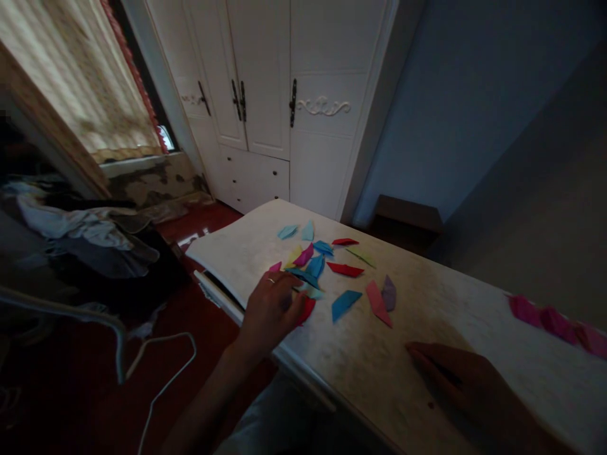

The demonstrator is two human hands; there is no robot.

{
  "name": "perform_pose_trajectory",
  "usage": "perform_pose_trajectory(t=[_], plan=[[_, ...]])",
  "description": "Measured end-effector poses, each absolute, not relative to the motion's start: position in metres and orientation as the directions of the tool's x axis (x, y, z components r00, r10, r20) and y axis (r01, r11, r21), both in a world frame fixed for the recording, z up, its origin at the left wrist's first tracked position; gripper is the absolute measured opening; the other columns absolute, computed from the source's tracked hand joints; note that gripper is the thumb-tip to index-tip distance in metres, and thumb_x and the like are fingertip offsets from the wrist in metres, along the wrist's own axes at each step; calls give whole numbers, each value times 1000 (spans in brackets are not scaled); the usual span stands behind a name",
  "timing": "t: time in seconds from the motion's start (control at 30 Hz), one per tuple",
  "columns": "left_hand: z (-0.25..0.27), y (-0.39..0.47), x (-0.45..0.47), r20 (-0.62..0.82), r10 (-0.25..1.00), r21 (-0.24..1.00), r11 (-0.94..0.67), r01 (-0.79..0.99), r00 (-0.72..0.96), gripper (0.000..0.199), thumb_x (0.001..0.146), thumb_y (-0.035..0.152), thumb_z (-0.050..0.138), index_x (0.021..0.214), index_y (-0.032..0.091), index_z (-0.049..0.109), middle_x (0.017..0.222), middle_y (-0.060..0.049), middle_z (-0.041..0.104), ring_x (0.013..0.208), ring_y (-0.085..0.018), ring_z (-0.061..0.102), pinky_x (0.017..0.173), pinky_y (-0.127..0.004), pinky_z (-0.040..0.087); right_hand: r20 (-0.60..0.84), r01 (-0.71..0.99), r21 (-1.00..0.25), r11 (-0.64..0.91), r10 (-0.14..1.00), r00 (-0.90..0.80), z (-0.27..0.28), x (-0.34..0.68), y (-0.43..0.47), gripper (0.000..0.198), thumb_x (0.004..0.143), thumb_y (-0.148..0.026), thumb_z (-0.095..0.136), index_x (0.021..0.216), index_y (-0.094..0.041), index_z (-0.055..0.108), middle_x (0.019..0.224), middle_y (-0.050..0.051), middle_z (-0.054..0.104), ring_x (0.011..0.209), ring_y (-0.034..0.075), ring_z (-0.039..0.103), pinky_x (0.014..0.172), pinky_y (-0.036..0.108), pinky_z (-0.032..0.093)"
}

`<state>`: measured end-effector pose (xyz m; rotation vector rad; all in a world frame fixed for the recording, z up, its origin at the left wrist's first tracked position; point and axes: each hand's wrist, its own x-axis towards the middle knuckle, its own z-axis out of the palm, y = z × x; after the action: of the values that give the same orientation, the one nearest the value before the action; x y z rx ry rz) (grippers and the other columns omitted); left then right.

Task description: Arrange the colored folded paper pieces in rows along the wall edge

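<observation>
My left hand (272,313), with a ring on one finger, reaches into a loose cluster of folded paper pieces on the pale table (232,246). Its thumb and forefinger close around a light-blue folded paper piece (312,291). Close by lie a teal piece (303,276), a red piece (307,311) partly under the hand, and a magenta piece (303,255). To the right are a blue piece (346,304), a pink piece (378,304) and a purple one (389,292). Over the table's near right side, my right hand (459,382) has its fingertips pressed together, nothing visible in them.
A row of joined magenta folded pieces (545,319) sits at the table's far right. Behind stand a white wardrobe (317,164) and a dark low cabinet (405,218). Clothes (90,227) are heaped at left, near a white bent tube (118,341). A drawer (218,294) projects slightly.
</observation>
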<state>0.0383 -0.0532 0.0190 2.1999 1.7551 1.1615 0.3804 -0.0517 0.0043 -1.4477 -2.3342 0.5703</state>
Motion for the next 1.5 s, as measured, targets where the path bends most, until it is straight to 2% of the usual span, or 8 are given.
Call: perform_pose_trajectory(t=[0.17,0.53,0.67,0.8,0.97,1.13,1.37,1.5], plan=[[6,-46,4,357,934,343,-147,928,16,50,79,39,67,122,15,59,127,-15,58,119,-32,49,99,-49,42,87,771,-495,402,905,-416,4,381,-52,48,89,-61,40,95,-31,77,98,5,76,86,28,73,76,42,62],[10,-24,-15,292,956,258,-34,966,-44,49,90,39,58,133,16,53,134,-16,54,124,-31,49,98,-45,44,112,749,-504,430,893,-437,6,382,-48,51,88,-65,42,93,-30,78,96,5,76,84,28,74,75,40,63],[24,-16,-5,327,944,224,-123,967,45,45,90,35,60,129,15,56,136,-19,53,127,-30,48,99,-45,44,114,747,-505,433,891,-439,4,382,-48,49,89,-62,42,94,-30,78,97,5,76,84,27,74,75,40,62],[32,-12,8,327,921,178,-280,944,211,37,88,29,62,124,23,62,140,-16,49,130,-30,44,101,-47,42,116,747,-505,432,892,-438,2,383,-48,46,90,-59,42,95,-30,78,97,6,76,85,27,74,77,41,62],[30,-7,11,253,929,101,-303,947,270,41,87,20,61,127,30,61,143,-13,47,134,-31,40,102,-49,39,106,735,-505,453,878,-467,-3,386,-48,43,91,-54,43,101,-28,76,102,6,75,89,26,73,80,40,61],[25,-4,7,255,922,90,-323,942,292,27,89,20,56,112,27,70,143,-12,48,135,-30,38,103,-49,39,99,748,-498,439,885,-454,-3,385,-48,40,92,-51,44,102,-28,76,103,5,75,90,25,73,80,40,60],[48,3,24,321,894,104,-362,926,313,33,95,20,47,123,26,62,143,-12,48,131,-28,43,101,-47,39,121,726,-507,465,872,-475,6,380,-50,39,91,-48,44,100,-28,76,100,5,76,86,25,74,77,38,61],[59,19,43,295,864,64,-444,894,409,29,94,26,48,118,22,63,133,-10,58,122,-28,50,98,-45,40,125,725,-501,473,868,-480,8,379,-51,38,92,-45,44,100,-27,76,100,5,76,87,24,73,77,37,61]])
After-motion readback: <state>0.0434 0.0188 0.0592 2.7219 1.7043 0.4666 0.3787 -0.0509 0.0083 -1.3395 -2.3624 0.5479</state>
